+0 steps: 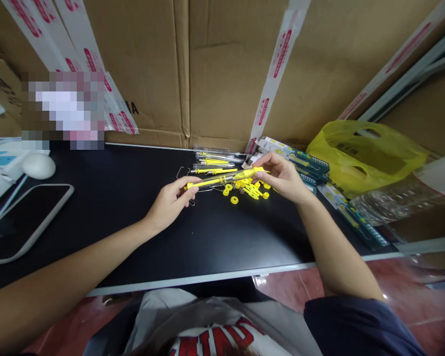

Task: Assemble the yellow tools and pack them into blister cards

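A slim clear tube with yellow end fittings and a yellow rod inside (pixel 222 180) spans the space between my hands, slightly raised at its right end. My left hand (pixel 172 198) pinches its left end between thumb and fingers. At the other end, the fingers of my right hand (pixel 280 178) close around the yellow fitting. Behind the tube lie several more clear tubes and yellow rods (pixel 215 162). Small yellow rings (pixel 234 200) and short yellow pieces (pixel 252 191) sit in a loose pile just beneath it. Bent wire pieces (pixel 183 170) show near my left hand, partly covered.
Printed green-and-white boxes (pixel 356 217) lie at the right, beside a yellow plastic bag (pixel 367 158) and a clear plastic bottle (pixel 389 205). A phone (pixel 29 222) and white power strip (pixel 3 160) occupy the left. Large cardboard boxes (pixel 226 74) stand behind the black table (pixel 207 247).
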`<state>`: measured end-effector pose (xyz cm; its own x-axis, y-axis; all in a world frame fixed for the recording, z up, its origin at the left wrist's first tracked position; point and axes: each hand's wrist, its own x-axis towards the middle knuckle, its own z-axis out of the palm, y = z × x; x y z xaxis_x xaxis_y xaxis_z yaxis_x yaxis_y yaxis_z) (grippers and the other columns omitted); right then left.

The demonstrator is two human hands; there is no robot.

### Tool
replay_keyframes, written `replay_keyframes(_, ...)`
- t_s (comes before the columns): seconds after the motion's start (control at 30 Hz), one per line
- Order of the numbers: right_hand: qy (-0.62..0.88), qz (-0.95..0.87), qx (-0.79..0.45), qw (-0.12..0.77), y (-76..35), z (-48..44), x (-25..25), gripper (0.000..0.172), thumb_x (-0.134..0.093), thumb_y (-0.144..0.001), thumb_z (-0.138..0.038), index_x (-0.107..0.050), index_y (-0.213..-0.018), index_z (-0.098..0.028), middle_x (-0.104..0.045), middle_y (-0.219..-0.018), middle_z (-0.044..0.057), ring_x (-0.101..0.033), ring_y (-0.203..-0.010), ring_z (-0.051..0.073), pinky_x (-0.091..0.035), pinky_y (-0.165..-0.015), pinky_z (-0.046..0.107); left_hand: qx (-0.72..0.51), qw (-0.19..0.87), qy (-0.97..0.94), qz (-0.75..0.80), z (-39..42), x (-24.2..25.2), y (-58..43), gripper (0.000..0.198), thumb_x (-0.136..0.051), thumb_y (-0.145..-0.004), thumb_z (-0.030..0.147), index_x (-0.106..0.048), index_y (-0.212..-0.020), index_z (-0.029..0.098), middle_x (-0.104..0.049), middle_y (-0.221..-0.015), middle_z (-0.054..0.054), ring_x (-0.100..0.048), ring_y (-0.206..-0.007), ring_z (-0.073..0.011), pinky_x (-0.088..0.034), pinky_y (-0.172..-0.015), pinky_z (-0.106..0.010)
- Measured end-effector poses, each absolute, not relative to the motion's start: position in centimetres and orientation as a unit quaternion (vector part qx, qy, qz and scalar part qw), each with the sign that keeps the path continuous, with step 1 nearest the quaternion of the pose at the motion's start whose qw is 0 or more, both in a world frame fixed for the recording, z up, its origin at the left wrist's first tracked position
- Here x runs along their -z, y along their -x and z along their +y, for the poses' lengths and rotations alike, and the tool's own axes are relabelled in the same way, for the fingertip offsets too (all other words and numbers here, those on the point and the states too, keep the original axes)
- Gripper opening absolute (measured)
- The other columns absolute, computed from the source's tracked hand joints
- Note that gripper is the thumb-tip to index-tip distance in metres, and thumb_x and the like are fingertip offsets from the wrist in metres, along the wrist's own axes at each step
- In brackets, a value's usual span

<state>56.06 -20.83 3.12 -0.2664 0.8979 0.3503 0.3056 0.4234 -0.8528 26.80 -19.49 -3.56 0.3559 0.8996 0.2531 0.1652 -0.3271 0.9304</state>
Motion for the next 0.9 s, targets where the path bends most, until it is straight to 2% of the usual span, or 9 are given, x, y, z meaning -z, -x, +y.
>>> replay_keyframes(0.13,0.419,-0.723,-0.317,0.449,-55.95,-20.87,-3.08,0.032,-0.074,-0.076,-0.04,-0.059,-0.097,-0.021,-0.061,-0.096,0.003,-0.062,-0.086,0.015,-0.056,-0.078,0.029,-0.429,0.434,-0.696,0.378,-19.41,3.54,-26.84,0.034,-0.058,-0.086,0.038,-0.064,-0.112,0.017,-0.06,-0.075,-0.001,-0.054,-0.06,-0.0099,-0.048,-0.057,-0.021)
replay_keyframes(0.3,0.415,-0.722,-0.303,0.463,-55.91,-20.82,-3.03,0.034,-0.077,-0.073,-0.04,-0.059,-0.096,-0.023,-0.06,-0.097,0.003,-0.062,-0.089,0.017,-0.055,-0.084,0.033,-0.43,0.43,-0.7,0.375,-19.45,3.49,-26.88,0.034,-0.058,-0.086,0.038,-0.064,-0.113,0.017,-0.059,-0.073,0.0,-0.053,-0.059,-0.0103,-0.048,-0.058,-0.022)
replay_keyframes(0.43,0.418,-0.717,-0.305,0.468,-56.03,-20.75,-3.0,0.029,-0.077,-0.073,-0.039,-0.061,-0.092,-0.022,-0.062,-0.092,0.003,-0.063,-0.084,0.016,-0.056,-0.079,0.033,-0.429,0.422,-0.709,0.369,-19.47,3.54,-26.78,0.033,-0.058,-0.086,0.037,-0.064,-0.112,0.017,-0.06,-0.077,-0.001,-0.054,-0.06,-0.0108,-0.047,-0.059,-0.022)
replay_keyframes(0.6,0.432,-0.7,-0.323,0.468,-56.01,-20.79,-3.04,0.032,-0.078,-0.071,-0.042,-0.061,-0.089,-0.021,-0.064,-0.089,0.003,-0.064,-0.078,0.016,-0.057,-0.075,0.034,-0.43,0.396,-0.724,0.366,-19.55,3.53,-26.65,0.032,-0.058,-0.086,0.036,-0.064,-0.113,0.019,-0.064,-0.091,-0.003,-0.054,-0.061,-0.0103,-0.046,-0.062,-0.024)
replay_keyframes(0.9,0.427,-0.703,-0.323,0.469,-55.67,-20.78,-2.99,0.033,-0.079,-0.07,-0.04,-0.061,-0.089,-0.019,-0.064,-0.088,0.003,-0.064,-0.077,0.014,-0.057,-0.074,0.03,-0.407,0.377,-0.744,0.372,-19.73,3.46,-26.66,0.033,-0.051,-0.091,0.038,-0.059,-0.116,0.019,-0.061,-0.088,-0.002,-0.049,-0.062,-0.0114,-0.04,-0.06,-0.024)
